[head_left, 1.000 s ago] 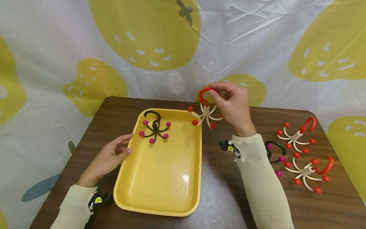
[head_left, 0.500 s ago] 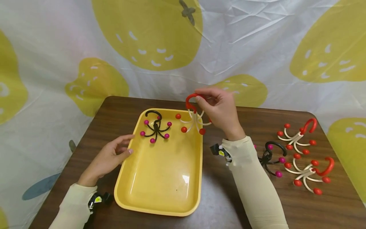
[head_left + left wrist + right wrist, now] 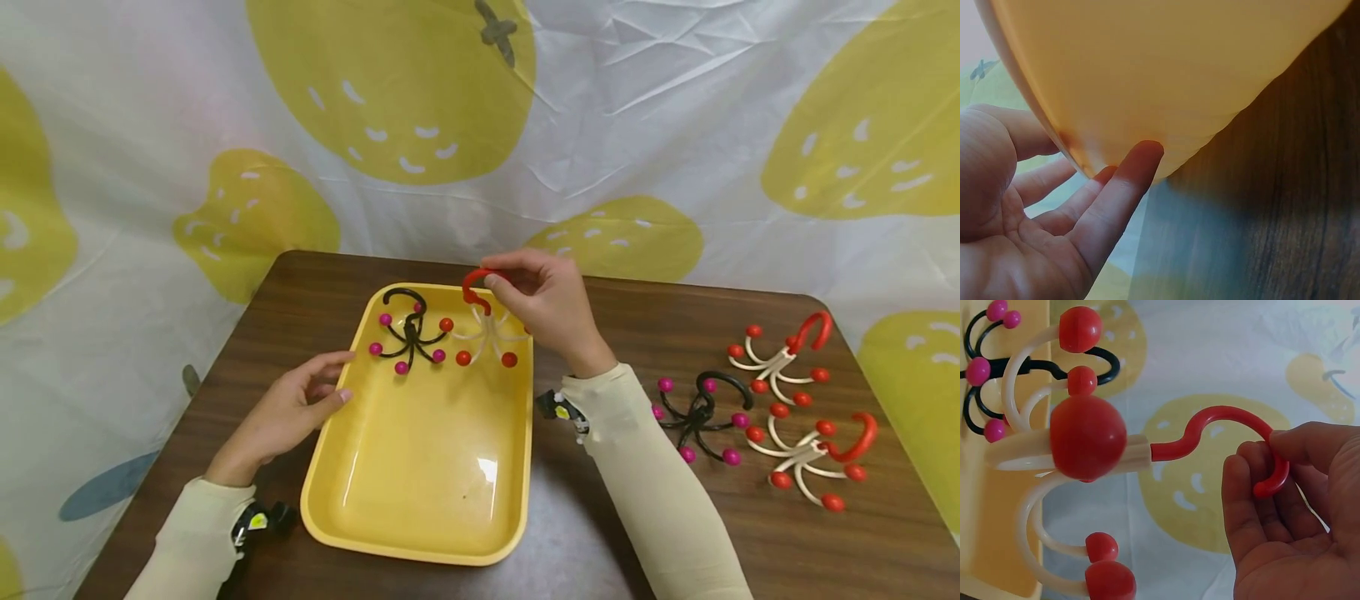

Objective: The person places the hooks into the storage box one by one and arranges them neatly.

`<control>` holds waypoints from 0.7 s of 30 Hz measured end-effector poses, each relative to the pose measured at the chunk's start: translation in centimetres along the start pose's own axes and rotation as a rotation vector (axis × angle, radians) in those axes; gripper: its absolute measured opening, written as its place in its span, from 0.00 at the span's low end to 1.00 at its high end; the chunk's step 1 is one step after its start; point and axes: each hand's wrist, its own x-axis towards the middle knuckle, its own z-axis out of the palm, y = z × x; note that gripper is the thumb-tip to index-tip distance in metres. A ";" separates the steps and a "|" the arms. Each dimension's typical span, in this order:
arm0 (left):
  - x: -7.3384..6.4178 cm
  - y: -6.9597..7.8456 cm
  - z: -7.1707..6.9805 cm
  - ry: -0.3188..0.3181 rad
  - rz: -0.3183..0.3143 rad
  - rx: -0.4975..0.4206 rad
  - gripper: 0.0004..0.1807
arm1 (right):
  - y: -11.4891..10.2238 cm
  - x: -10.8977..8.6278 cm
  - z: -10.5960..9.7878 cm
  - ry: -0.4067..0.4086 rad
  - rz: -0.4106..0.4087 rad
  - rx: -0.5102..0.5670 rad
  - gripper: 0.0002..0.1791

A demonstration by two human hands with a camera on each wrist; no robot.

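My right hand (image 3: 551, 304) pinches the red hook of a white multi-arm hanger (image 3: 1129, 453) with red ball tips. The hanger hangs arms-down over the upper right part of the yellow tray (image 3: 420, 467). Beside it, a black hanger (image 3: 409, 333) with magenta ball tips lies in the tray's upper left part. My left hand (image 3: 288, 408) holds the tray's left rim, its thumb over the edge. In the left wrist view, other fingers (image 3: 1141, 162) press on the outside of the tray's wall.
To the right on the brown wooden table (image 3: 615, 533) lie another black hanger (image 3: 699, 412) and two white hangers with red hooks, one farther back (image 3: 776, 362) and one nearer (image 3: 806, 454). A fruit-patterned cloth (image 3: 420, 217) hangs behind the table.
My right hand has moved left and slightly down, carrying the white hanger from beyond the tray's right rim to over the tray. The left hand stays at the rim.
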 end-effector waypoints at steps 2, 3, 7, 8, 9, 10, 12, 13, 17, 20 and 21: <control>0.0 0.0 0.0 0.001 0.000 0.003 0.30 | 0.3 0.0 0.3 -0.011 0.001 0.002 0.11; 0.0 0.0 0.1 0.002 0.000 0.004 0.30 | 0.4 -0.1 0.4 -0.015 0.005 0.005 0.11; 0.0 0.0 0.2 0.006 0.000 0.012 0.30 | 1.0 -0.3 0.7 -0.028 0.025 0.000 0.09; 0.0 0.1 0.2 0.006 0.000 0.012 0.30 | 1.2 -0.4 0.8 -0.032 0.033 -0.002 0.09; 0.0 0.1 0.2 0.005 -0.001 0.011 0.30 | 1.4 -0.5 0.9 -0.036 0.044 -0.003 0.09; 0.0 0.1 0.2 0.004 -0.001 0.010 0.30 | 1.5 -0.6 1.0 -0.040 0.052 -0.010 0.09; 0.0 0.2 0.3 0.003 -0.001 0.006 0.30 | 1.8 -0.7 1.1 -0.049 0.075 -0.014 0.10; 0.0 0.2 0.3 0.002 -0.001 0.004 0.30 | 1.9 -0.8 1.1 -0.054 0.087 -0.015 0.10; -0.1 0.4 0.2 0.002 0.006 -0.001 0.30 | 2.5 -0.8 1.2 -0.068 0.124 -0.020 0.11; -0.2 0.4 0.2 0.004 0.014 0.005 0.30 | 3.0 -0.8 1.2 -0.070 0.146 -0.016 0.11; -0.2 0.4 0.2 0.006 0.015 0.007 0.30 | 3.1 -0.8 1.2 -0.070 0.153 -0.016 0.11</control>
